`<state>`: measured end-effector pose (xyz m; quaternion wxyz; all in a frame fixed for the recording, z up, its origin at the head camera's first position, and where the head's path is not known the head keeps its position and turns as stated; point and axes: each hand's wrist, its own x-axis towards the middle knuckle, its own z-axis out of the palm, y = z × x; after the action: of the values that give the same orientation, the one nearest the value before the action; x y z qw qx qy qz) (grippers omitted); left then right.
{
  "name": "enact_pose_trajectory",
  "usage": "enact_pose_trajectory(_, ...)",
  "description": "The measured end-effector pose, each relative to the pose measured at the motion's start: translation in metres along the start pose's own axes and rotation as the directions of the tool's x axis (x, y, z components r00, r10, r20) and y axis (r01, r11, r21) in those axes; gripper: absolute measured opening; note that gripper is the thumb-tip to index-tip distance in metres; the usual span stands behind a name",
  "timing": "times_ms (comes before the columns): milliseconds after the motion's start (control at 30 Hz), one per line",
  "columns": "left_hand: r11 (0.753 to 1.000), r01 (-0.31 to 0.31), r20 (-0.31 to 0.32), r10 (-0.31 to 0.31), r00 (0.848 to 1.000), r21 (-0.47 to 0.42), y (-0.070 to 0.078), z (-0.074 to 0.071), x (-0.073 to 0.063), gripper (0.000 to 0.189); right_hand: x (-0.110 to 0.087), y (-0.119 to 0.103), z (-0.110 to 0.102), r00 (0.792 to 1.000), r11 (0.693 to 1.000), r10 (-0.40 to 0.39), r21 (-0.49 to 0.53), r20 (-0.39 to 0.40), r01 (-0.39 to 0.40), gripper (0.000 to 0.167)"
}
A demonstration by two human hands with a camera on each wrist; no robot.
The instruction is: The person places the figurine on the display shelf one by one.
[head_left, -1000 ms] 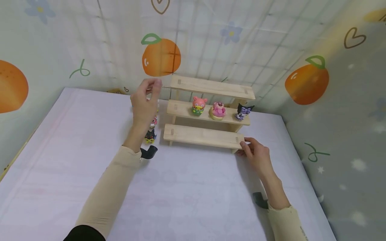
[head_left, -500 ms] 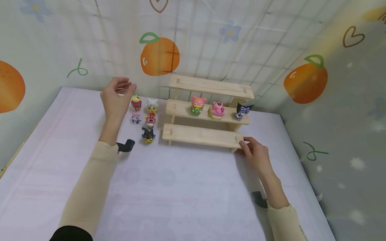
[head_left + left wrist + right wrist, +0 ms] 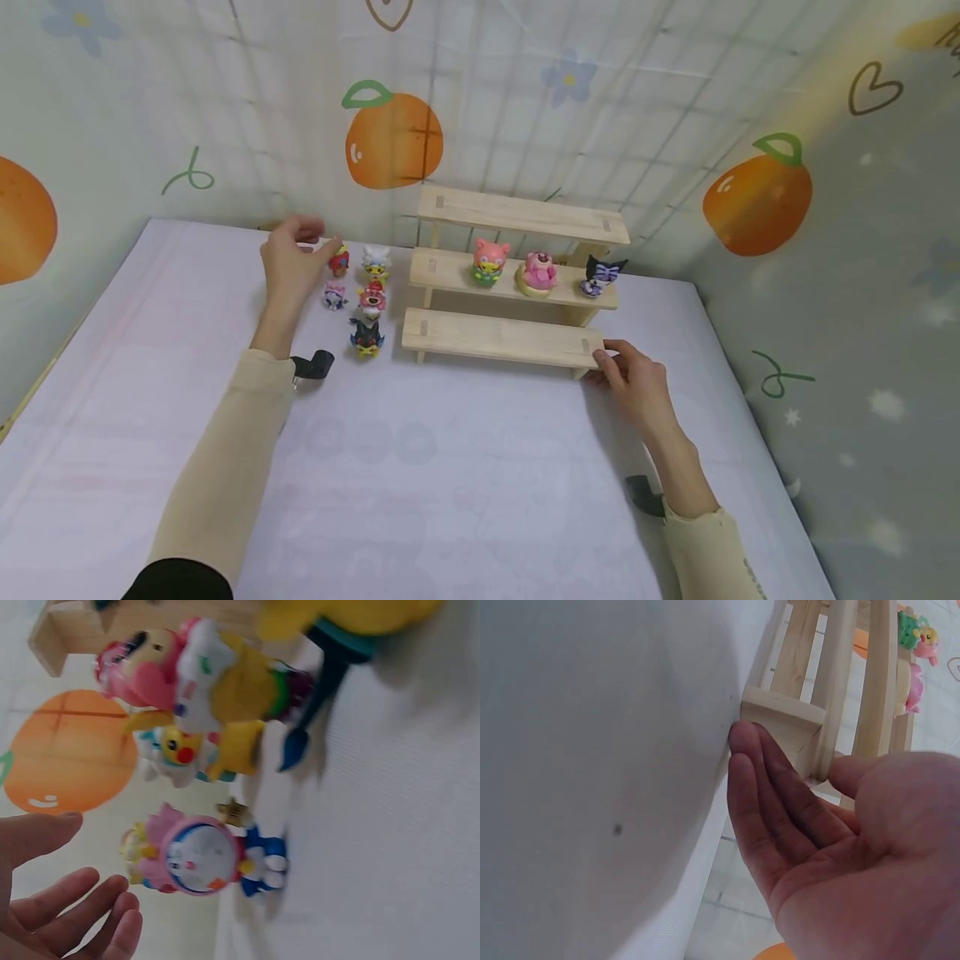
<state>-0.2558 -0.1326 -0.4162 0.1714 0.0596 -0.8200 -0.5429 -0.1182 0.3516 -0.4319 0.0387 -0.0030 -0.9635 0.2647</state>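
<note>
My left hand (image 3: 291,257) reaches to the back left, thumb and fingers apart, holding nothing. Its thumb overlaps a red and yellow figurine (image 3: 340,262) in the head view. In the left wrist view the fingertips are close to the top of a pink-hooded figurine (image 3: 199,859) with a white face. My right hand (image 3: 637,383) grips the right end of the lowest step of a three-tier wooden display stand (image 3: 498,337), thumb above, fingers at its leg. Three figurines stand on the middle step: a pink bear in green (image 3: 489,263), a pink one on a yellow base (image 3: 537,274) and a black-and-purple one (image 3: 600,277).
Beside the stand, on the white tablecloth (image 3: 450,500), are a white-and-yellow figurine (image 3: 376,262), a small pale purple one (image 3: 334,295), a red one (image 3: 372,299) and a dark-hooded one (image 3: 367,337). An orange-printed curtain (image 3: 510,100) hangs behind.
My left hand has moved left, away from the stand, uncovering the loose figurines, then lowered toward the red and yellow one. My right hand keeps its grip on the stand.
</note>
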Motion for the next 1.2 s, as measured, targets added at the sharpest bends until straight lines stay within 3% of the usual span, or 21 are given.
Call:
enact_pose_trajectory(133,0.998,0.048,0.052,-0.051,0.997,0.048,-0.009,0.003,0.002,0.041,0.0,0.0,-0.001,1.0,1.0,0.015,0.007,0.019,-0.015,0.05)
enact_pose_trajectory(333,0.993,0.087,0.077,-0.094,0.993,0.082,-0.019,0.009,0.003,0.053,-0.001,-0.001,-0.001,0.999,0.999,0.03,0.024,0.034,-0.031,0.051)
enact_pose_trajectory(667,0.992,0.094,0.114,-0.104,0.988,0.087,-0.022,0.013,0.004,0.054,0.0,-0.002,0.0,1.0,0.999,0.015,0.04,0.019,-0.016,0.049)
enact_pose_trajectory(1033,0.993,0.097,0.108,-0.104,0.989,0.067,-0.024,0.012,0.003,0.051,-0.001,-0.001,0.001,1.0,1.0,0.009,0.015,0.002,-0.009,0.048)
enact_pose_trajectory(1200,0.996,0.072,0.071,-0.076,0.995,0.053,-0.016,0.01,0.003,0.05,-0.001,-0.002,-0.001,1.0,1.0,0.013,0.022,0.014,-0.013,0.049)
